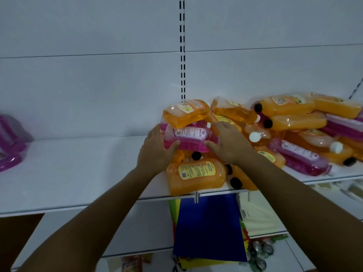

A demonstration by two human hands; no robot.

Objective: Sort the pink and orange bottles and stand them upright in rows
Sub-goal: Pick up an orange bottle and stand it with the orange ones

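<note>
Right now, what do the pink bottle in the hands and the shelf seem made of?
Pink bottle: probably clear glossy plastic; the liquid shows through and the surface glints. Shelf: looks like white-painted metal, smooth and matte, though the material is uncertain.

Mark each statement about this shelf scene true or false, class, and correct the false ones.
1. Both hands, left hand and right hand, hold a pink bottle. True.
2. An orange bottle lies on top of that pink bottle. True.
3. The bottles in the pile stand upright in rows. False: they lie jumbled on their sides.
4. The pile holds only orange bottles. False: pink ones lie among them.
5. More pink bottles sit at the shelf's far left. True.
</note>
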